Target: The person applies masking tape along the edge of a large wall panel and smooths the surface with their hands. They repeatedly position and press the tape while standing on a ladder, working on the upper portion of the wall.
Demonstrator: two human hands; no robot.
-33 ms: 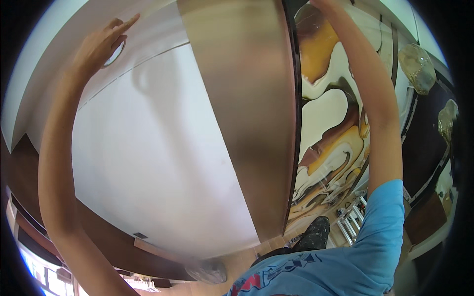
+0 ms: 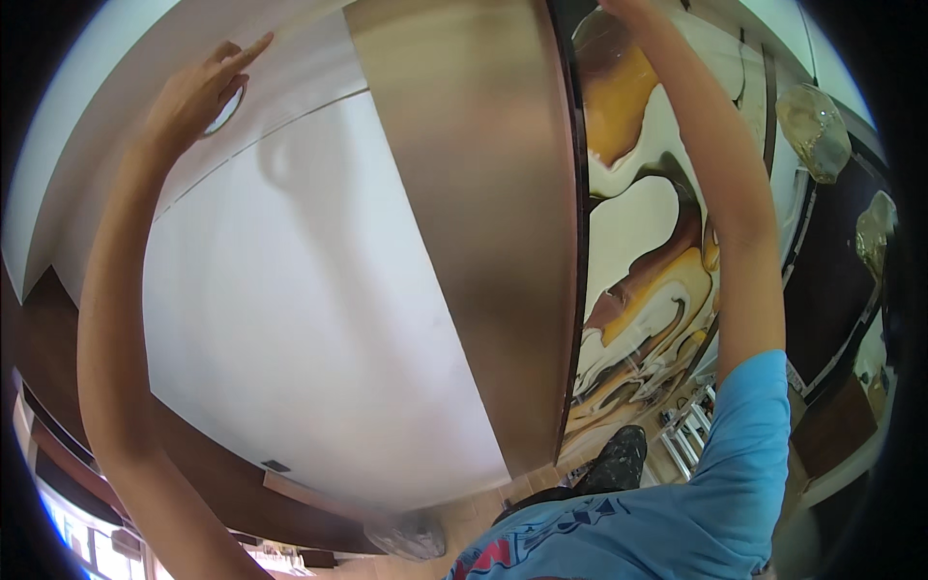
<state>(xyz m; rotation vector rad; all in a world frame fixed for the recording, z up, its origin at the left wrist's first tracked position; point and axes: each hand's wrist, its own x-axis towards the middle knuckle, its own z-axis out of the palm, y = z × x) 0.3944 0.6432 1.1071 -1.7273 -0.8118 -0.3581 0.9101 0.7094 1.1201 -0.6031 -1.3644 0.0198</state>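
Note:
My left hand [image 2: 198, 97] is raised at the upper left, its index finger stretched out along the pale surface near the ceiling edge. The thumb and another finger stand apart from it. Partly behind the palm shows a round white disc with a dark rim [image 2: 227, 110]; whether the hand touches it I cannot tell. My right hand [image 2: 626, 6] reaches to the top edge of the picture, beside the dark edge strip [image 2: 578, 184]; its fingers are cut off from view. Between my arms stand a white panel [image 2: 300, 290] and a brown-bronze panel [image 2: 464, 213].
Right of the dark strip is a glossy panel with swirls of cream, amber and brown [image 2: 633, 217]. Translucent glass shapes [image 2: 814, 133] hang at the far right. Low down are a stepladder [image 2: 688, 440], a clear plastic bag [image 2: 406, 536] and my paint-spotted shoe [image 2: 621, 459] on the wood-look floor.
The whole view has shifted very slightly. Both arms keep the same raised pose, and no object has visibly moved.

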